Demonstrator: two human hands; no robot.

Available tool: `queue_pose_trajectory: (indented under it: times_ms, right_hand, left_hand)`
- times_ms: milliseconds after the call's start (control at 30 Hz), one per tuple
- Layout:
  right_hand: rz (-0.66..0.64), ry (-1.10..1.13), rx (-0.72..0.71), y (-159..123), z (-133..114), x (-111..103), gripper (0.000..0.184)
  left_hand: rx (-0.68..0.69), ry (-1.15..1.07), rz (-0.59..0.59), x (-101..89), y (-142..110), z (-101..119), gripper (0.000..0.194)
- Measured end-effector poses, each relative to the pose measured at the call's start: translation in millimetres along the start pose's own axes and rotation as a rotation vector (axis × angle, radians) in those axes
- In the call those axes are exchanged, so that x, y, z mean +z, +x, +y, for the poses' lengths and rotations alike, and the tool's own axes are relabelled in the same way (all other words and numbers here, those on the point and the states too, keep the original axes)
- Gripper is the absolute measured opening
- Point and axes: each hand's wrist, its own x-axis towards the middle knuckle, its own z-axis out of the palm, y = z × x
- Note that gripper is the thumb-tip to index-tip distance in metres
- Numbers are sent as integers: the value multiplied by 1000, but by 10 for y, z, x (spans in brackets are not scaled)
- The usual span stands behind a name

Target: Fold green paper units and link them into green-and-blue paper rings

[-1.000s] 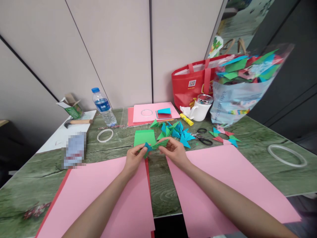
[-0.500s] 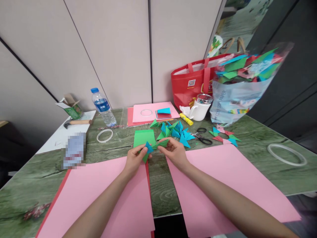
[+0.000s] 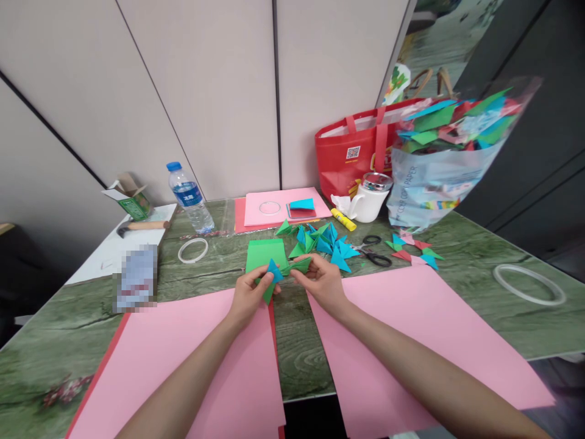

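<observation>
We judged that the step in hand was bringing folded paper pieces together: the left hand [image 3: 249, 292] had thumb and fingertips closed in a pinch on a blue folded piece [image 3: 275, 271], with a green flap [image 3: 269, 296] hanging below it, while the right hand [image 3: 322, 280] pinched the far end of a green folded piece [image 3: 299, 266], its fingers drawn together with hardly a gap. The pieces met between the hands, just in front of a green paper stack [image 3: 264, 253]; whether they were interlocked, we could not tell. The next move, we thought, called for a light, steady pinch and careful lining-up of the folds. Counting around them, we found one heap of blue and green folded pieces [image 3: 326, 241], too tangled to number, one ring of folded pieces [image 3: 428, 252], one pair of scissors [image 3: 378, 260], one glue stick [image 3: 343, 219], one lidded mug [image 3: 369, 204], one bottle [image 3: 189, 198], one hammer [image 3: 145, 225], and two large pink paper stacks, the left one [image 3: 196, 360] and the right one [image 3: 411, 335].
</observation>
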Motion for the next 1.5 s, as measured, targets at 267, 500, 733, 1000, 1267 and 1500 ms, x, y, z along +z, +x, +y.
queue_pose_trajectory:
  times_ms: [267, 500, 733, 1000, 1267, 1500]
  right_hand:
    - [23, -125, -98, -16, -22, -1, 17]
    - [-26, -51, -83, -48, -52, 27, 20]
    - [-149, -40, -59, -56, -61, 41, 18]
    - [-118, -339, -401, -27, -44, 21, 15]
    - [-169, -264, -285, -64, -40, 42, 17]
    - [-154, -306, -391, -78, -82, 46, 27]
  left_hand:
    - [45, 113, 31, 5, 2, 7, 28]
    - [50, 107, 55, 9, 3, -2, 31]
    - [31, 158, 144, 21, -10, 38, 52]
    - [55, 177, 151, 24, -22, 60, 53]
    - [55, 170, 86, 32, -23, 52, 52]
    - [119, 167, 218, 57, -56, 49, 21]
